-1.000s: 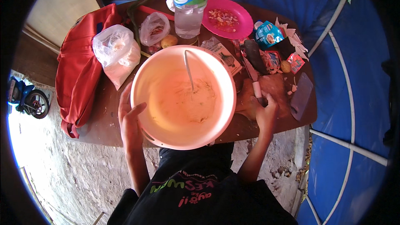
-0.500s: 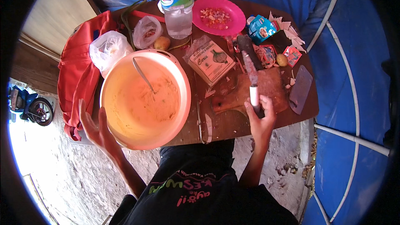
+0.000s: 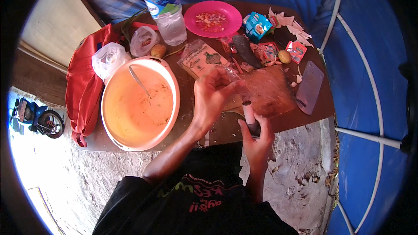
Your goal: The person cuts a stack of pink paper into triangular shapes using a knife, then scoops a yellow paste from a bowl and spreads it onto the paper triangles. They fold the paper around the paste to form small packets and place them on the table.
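Observation:
My left hand [image 3: 212, 97] reaches over the brown table [image 3: 226, 130], its fingers curled on a bit of clear plastic wrap [image 3: 232, 75] at the near edge of a wooden cutting board [image 3: 272, 89]. My right hand [image 3: 257, 137] is at the table's near edge and grips a short pale stick with a dark base [image 3: 249, 114], which points up toward the left hand. A large peach plastic bowl [image 3: 173, 88] with pale batter and a spoon [image 3: 139, 80] rests on the table's left side, apart from both hands.
Behind the board lie a flour packet [image 3: 201, 56], a water bottle [image 3: 165, 11], a pink plate [image 3: 213, 17], a blue carton [image 3: 257, 26], small sachets and a flat grey slab [image 3: 310, 86]. A red cloth [image 3: 82, 78] and white bag [image 3: 109, 58] are at the left. Blue tarp is on the right.
The bowl has shifted left and is set down. My left hand has let go of it and moved right to the cutting board. My right hand has drawn back to the near edge.

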Demonstrator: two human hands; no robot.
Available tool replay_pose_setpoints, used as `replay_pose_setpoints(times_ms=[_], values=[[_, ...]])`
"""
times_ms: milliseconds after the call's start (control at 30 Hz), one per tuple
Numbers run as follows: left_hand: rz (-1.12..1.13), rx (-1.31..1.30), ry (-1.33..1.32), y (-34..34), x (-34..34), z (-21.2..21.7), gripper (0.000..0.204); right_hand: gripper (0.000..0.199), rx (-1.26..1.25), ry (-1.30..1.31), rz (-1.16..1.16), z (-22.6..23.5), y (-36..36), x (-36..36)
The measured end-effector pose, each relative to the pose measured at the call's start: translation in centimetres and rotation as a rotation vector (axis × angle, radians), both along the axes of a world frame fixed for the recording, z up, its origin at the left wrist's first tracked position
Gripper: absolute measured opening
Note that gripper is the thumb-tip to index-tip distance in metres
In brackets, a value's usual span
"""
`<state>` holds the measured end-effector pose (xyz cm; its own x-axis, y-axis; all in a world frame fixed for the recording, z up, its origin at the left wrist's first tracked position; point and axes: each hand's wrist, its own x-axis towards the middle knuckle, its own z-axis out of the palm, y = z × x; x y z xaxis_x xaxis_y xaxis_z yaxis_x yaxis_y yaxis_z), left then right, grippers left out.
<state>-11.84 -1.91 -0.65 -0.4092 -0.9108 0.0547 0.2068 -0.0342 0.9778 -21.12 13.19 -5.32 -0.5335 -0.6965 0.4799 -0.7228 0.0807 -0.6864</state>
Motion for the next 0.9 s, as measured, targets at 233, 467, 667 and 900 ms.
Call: replay_pose_setpoints(times_ms=[233, 467, 667, 900], values=[[-0.084, -0.103, -0.064, -1.3, -1.7, -2.4, 0.022, 0.032, 0.066, -0.117, -0.044, -0.6, 0.3, -0.4], [-0.122, 0.038, 0.028, -2.3, -3.2, -3.3, 0.033, 0.033, 0.082, -0.153, -0.051, -0.7, 0.7, -1.0], [0.029, 0.123, 0.064, -4.0, -3.4, -2.9, 0.026, 0.032, 0.033, -0.225, -0.094, -0.8, 1.7, -2.1], [0.027, -0.091, -0.155, -4.9, -4.2, -4.3, 0.020, 0.029, 0.107, -0.256, -0.163, -0.8, 2.4, -4.7]])
